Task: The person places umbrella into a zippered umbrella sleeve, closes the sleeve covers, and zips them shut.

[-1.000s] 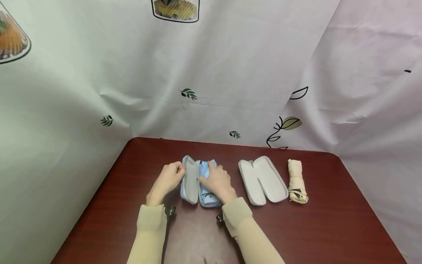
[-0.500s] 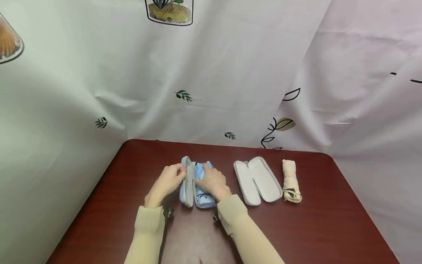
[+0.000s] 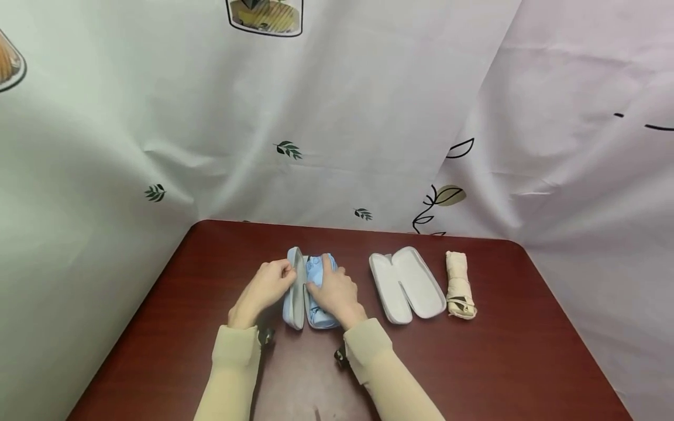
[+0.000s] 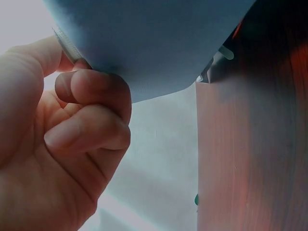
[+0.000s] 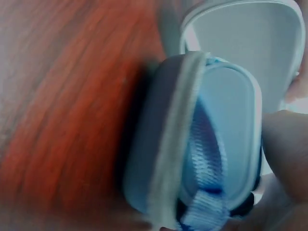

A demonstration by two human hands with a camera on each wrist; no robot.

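The blue case stands on the dark red table, its lid raised on the left side and its other half lying flat. Compared with 1.0 s ago, the lid is steeper: its grey inner face, seen broadly in the earlier head frame, now shows only as a narrower strip. Inside the flat half of the case lies a blue bundle, in the same half as before; the right wrist view shows its rounded end with a woven strap.

At the left of the case, the left hand pinches the lid's rim, its other fingers curled. Over the flat half of the case, the right hand rests on the bundle with thumb and fingers spread wide, much as it did 1.0 s ago.

Just right of the blue case, an open white case shows its 2 halves spread apart. Farther right of the blue case lies a rolled beige bundle. Both keep their places on the table. Behind the blue case hangs a pale patterned cloth.
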